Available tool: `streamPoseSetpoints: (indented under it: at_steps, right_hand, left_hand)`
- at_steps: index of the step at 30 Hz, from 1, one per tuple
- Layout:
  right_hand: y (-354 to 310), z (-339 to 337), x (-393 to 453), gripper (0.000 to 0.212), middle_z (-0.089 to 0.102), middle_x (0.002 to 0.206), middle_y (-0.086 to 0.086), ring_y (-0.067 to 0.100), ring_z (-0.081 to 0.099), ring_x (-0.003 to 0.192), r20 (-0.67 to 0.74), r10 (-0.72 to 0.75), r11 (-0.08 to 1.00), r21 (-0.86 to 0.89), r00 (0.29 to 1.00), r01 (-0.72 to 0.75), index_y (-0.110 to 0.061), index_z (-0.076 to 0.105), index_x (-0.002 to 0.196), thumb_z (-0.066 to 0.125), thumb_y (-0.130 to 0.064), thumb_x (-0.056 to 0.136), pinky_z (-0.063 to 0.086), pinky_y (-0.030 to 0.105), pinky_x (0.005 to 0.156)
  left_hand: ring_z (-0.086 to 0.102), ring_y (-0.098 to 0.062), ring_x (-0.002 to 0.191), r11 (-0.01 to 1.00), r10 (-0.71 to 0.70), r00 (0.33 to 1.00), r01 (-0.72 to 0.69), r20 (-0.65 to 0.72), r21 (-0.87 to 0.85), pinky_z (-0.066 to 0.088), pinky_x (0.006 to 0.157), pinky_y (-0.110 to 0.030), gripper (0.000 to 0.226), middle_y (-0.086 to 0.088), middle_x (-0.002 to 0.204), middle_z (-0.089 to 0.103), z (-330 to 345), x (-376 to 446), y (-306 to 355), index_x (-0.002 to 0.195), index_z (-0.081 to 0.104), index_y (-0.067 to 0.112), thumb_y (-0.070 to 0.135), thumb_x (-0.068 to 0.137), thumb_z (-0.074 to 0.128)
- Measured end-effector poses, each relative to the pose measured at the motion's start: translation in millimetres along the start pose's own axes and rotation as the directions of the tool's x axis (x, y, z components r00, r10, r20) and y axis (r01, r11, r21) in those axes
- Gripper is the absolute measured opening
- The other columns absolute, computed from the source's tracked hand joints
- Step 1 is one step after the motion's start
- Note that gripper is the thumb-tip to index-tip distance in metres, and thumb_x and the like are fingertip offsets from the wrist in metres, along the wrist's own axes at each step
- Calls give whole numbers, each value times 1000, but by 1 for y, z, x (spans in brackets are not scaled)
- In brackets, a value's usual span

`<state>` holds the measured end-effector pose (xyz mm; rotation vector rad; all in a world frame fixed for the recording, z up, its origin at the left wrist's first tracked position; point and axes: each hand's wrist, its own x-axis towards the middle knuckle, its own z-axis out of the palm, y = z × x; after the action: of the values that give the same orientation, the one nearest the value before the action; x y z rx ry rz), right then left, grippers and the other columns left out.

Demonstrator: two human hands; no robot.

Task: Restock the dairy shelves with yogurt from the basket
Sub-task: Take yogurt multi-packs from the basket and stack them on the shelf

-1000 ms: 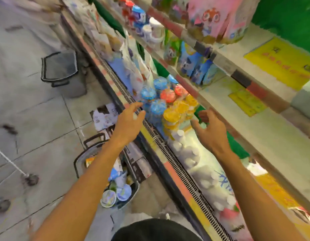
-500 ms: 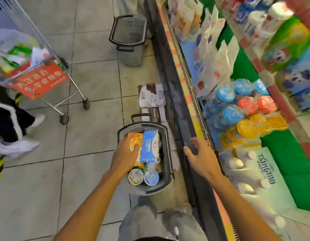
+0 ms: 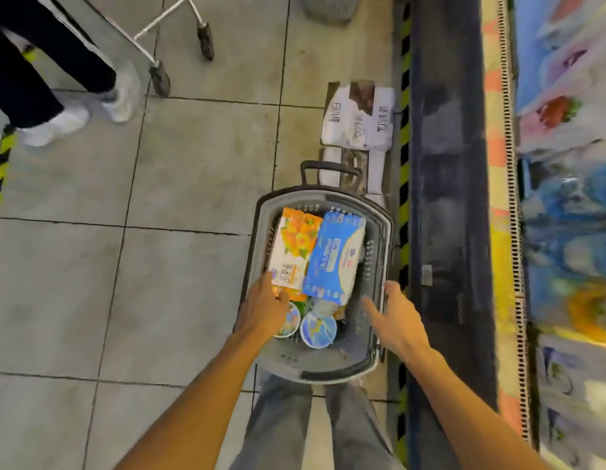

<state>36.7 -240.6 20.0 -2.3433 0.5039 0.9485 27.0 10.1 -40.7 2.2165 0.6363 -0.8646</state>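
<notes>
Basket [image 3: 323,366]: grey; on floor at 6 o'clock; right rim just beside cooler base [image 3: 451,232]
Yogurt cups [image 3: 318,329]: inside, near end
Left hand [image 3: 263,308]: fingers touching orange carton [image 3: 293,251]; grip cannot be told
Right hand [image 3: 395,317]: fingers spread, over right rim
Open floor [image 3: 159,266]: 9 o'clock

You are standing in a supermarket aisle: a chilled display case [image 3: 451,232] is running along the right edge of the tiled floor [image 3: 179,184], a shopping basket [image 3: 328,364] of packaged dairy is sitting beside it, and trolley wheels [image 3: 159,78] are showing near the far left.
</notes>
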Motion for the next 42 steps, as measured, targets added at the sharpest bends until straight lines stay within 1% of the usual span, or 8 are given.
streamPoseSetpoints:
  at_steps: [6,9,12,16,20,30,33,42]
  right_hand:
    - [22,70,112,90,28,162,13,34,44,139,98,71,990,118,993,-82,-9,4,159,55,-51,98,43,46,109]
    - [25,92,150,93,30,160,14,34,43,138,115,121,966,215,986,-144,-6,-7,158,56,-43,100,44,40,96]
    - [29,107,182,95,42,152,14,35,52,130,159,182,908,351,970,-228,-3,-7,156,58,-40,99,43,33,84]
    - [38,123,210,65,60,137,5,27,64,116,205,173,808,530,963,-257,-7,43,139,68,-42,90,55,40,89]
    - [42,131,223,51,69,125,3,24,69,107,229,140,757,603,963,-253,-14,64,127,72,-44,87,56,46,93]
    - [56,124,219,39,75,111,1,18,75,93,231,111,676,696,967,-244,-13,68,119,75,-34,87,60,32,69]
    - [57,125,217,44,75,109,1,17,75,90,191,131,679,698,973,-228,-10,67,117,78,-36,84,61,32,67]
    - [49,102,183,105,75,111,0,19,75,92,119,74,658,740,990,-138,-9,58,124,89,-69,44,62,47,80]
  left_hand:
    - [18,-34,149,998,-60,998,60,-19,7,23,119,-45,78,-16,164,10,74,89,-18,157,5,4,26,100,53]
    - [4,-30,153,993,-101,992,104,-72,53,10,122,-40,84,-16,165,-2,95,125,-27,156,-3,1,34,101,51]
    - [18,-32,148,989,-139,983,144,-123,31,24,118,-45,88,-17,162,16,102,150,-30,155,7,1,40,96,59]
    - [50,-36,122,976,-188,974,170,-130,-138,49,95,-54,75,-15,134,50,101,172,-31,129,30,9,43,80,76]
    - [54,-37,120,958,-209,974,186,-87,-219,50,95,-51,85,-15,136,51,99,181,-29,131,24,13,41,75,81]
    - [53,-29,103,956,-128,991,130,23,-261,53,86,-47,78,-9,122,42,108,176,-23,112,22,24,30,70,88]
    - [55,-33,116,936,-163,986,168,41,-310,52,96,-51,103,-11,134,46,106,178,-23,137,24,16,37,63,92]
    - [67,-24,94,898,-127,992,118,7,-425,60,77,-46,77,-2,111,64,76,147,-5,120,43,18,31,63,93]
